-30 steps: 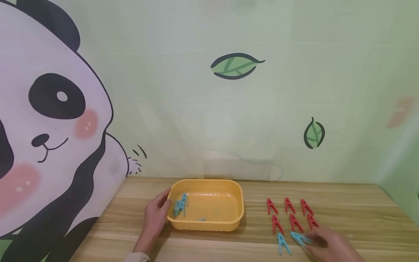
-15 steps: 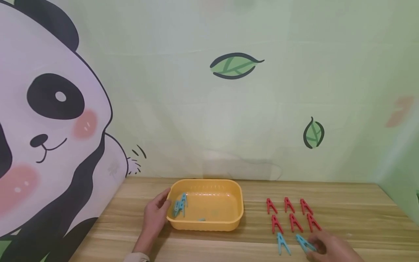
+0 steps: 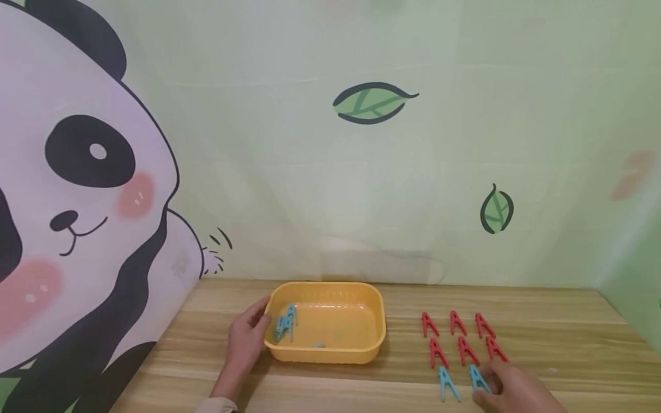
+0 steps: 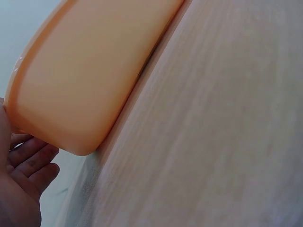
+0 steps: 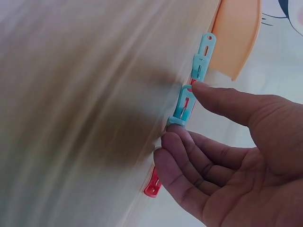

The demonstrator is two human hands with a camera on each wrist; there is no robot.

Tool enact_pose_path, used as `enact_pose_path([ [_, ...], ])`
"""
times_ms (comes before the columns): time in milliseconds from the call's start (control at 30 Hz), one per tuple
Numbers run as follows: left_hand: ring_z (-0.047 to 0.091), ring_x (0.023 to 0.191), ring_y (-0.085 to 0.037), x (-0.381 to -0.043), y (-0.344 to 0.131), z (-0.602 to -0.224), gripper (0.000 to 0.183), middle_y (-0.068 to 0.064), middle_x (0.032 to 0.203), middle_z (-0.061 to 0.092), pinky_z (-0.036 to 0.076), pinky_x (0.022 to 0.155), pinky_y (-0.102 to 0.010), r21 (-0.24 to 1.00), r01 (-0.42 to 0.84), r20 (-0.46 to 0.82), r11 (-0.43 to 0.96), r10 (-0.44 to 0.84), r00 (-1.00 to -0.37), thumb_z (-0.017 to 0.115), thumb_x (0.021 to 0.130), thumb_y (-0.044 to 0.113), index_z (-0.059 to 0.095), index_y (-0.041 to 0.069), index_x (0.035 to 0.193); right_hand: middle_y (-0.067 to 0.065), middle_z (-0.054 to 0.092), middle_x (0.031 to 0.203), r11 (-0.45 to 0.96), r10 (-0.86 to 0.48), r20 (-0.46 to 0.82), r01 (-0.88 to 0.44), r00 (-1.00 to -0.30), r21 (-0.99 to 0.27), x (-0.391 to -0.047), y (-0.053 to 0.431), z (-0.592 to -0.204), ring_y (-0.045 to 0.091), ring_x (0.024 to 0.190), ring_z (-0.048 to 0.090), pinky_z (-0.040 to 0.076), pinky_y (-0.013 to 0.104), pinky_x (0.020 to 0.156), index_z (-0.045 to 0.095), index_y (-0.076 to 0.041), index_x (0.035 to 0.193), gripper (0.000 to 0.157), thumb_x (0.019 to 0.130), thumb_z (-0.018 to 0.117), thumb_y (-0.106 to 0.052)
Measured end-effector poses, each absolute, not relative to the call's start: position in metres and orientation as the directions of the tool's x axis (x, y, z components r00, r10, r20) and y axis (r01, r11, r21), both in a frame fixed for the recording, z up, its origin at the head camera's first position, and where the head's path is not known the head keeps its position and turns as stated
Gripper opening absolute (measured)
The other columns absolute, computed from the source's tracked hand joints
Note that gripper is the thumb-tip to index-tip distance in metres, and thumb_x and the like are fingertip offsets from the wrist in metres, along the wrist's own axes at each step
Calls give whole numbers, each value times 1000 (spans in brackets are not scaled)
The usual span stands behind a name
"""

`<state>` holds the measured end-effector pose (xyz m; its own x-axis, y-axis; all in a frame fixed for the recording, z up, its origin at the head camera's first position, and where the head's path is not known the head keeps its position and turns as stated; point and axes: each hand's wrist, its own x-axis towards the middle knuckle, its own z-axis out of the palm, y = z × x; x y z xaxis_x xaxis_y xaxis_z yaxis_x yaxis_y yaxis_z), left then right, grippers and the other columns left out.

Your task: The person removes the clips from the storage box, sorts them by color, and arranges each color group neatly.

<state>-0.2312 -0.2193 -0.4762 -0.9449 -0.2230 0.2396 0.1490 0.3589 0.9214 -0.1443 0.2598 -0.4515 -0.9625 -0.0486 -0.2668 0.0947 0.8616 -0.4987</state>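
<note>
In the head view, my left hand (image 3: pixel 247 338) grips the left rim of a yellow plastic basin (image 3: pixel 330 357). The left wrist view has its fingers (image 4: pixel 40 163) against the basin's outer wall. Several blue clothespins (image 3: pixel 286 326) lie inside at the left. At the lower right, my right hand (image 3: pixel 518 390) pinches a blue clothespin (image 3: pixel 477 378) standing on the table; the right wrist view puts the thumb at its upper end and fingertips near its lower end. A second blue clothespin (image 3: pixel 448 384) stands left of it, apart from the hand.
Behind the blue pair, red clothespins stand in two rows, such as a back one (image 3: pixel 430 324) and a front one (image 3: pixel 469 351). The wooden table (image 3: pixel 397 396) meets a green wall (image 3: pixel 289 189) printed with a panda and leaves.
The blue clothespin at my right hand has turned from slanting to more upright, lining up like the one on its left. The left hand and basin stay put.
</note>
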Motion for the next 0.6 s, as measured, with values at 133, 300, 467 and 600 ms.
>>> enact_pose_path([
  [133, 61, 131, -35, -232, -219, -476, 41, -23, 142, 64, 49, 111, -47, 923, 157, 246, 352, -224, -943, 58, 105, 2, 61, -4, 144, 0, 57, 84, 862, -50, -239, 79, -970, -500, -143, 258, -451, 18, 76, 53, 48, 35, 67, 69, 2, 111, 41, 90, 86, -28],
  [300, 61, 131, -36, -232, -218, -476, 41, -23, 142, 64, 49, 111, -47, 927, 160, 247, 341, -230, -941, 58, 104, 2, 62, -4, 144, 1, 56, 84, 861, -42, -252, 93, -967, -500, -143, 258, -450, 18, 76, 52, 47, 34, 67, 68, 3, 112, 42, 90, 86, -27],
  [467, 61, 132, -34, -232, -218, -475, 41, -22, 143, 63, 48, 111, -46, 931, 145, 228, 336, -225, -947, 58, 104, 3, 61, -3, 145, 1, 58, 85, 863, -40, -271, 104, -962, -495, -142, 258, -449, 18, 77, 54, 49, 35, 68, 68, 4, 113, 44, 91, 86, -29],
  [600, 61, 132, -35, -231, -219, -475, 41, -22, 143, 63, 48, 112, -47, 929, 147, 231, 340, -222, -947, 57, 104, 3, 61, -4, 145, 2, 58, 84, 865, -32, -264, 106, -964, -490, -143, 254, -441, 19, 77, 54, 50, 37, 68, 68, 4, 112, 45, 92, 85, -33],
])
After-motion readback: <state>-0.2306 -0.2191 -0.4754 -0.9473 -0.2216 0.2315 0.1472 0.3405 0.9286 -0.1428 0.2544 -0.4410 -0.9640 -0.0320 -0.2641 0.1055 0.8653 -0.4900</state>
